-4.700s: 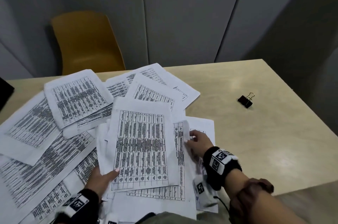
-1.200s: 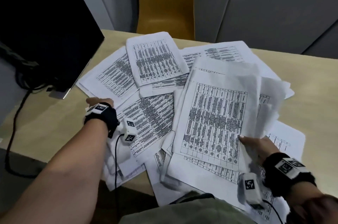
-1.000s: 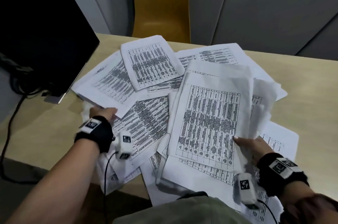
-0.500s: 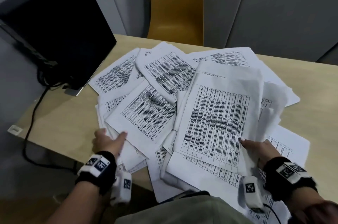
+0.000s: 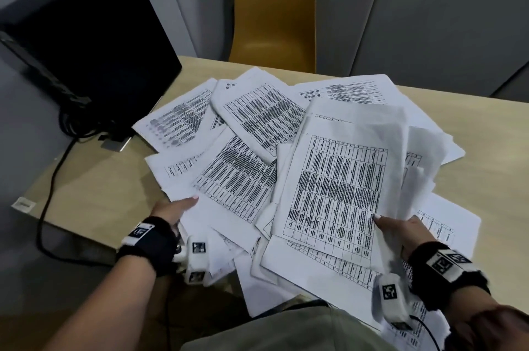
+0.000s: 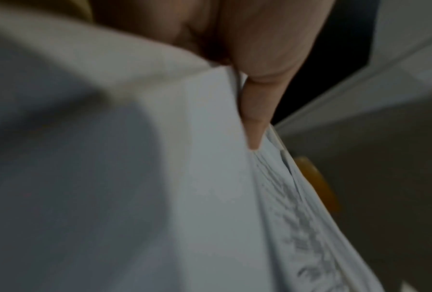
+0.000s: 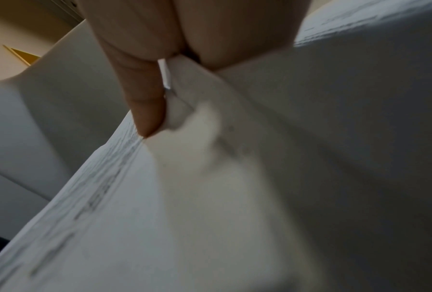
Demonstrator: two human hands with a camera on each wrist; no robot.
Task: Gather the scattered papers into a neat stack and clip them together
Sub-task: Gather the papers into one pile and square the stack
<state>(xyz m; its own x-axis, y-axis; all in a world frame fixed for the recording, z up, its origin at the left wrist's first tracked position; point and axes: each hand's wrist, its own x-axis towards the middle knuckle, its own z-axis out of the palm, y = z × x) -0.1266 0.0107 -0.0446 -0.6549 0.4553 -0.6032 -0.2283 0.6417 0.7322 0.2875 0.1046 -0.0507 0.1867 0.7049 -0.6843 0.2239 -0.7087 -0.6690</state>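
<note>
Several printed sheets lie fanned over the table. My left hand grips the near corner of the left-hand sheets, thumb on top and fingers hidden beneath. In the left wrist view the thumb presses on layered paper edges. My right hand pinches the lower right edge of a gathered bundle, which is lifted and curling at its right side. In the right wrist view the thumb lies on that bundle. No clip is in view.
A black computer case stands at the table's far left corner, with a cable hanging over the left edge. A yellow chair sits behind the table. More sheets overhang the near edge by my lap.
My left hand took hold of the far-left sheets and dragged them toward the middle, over other sheets. My right hand kept holding its bundle in place.
</note>
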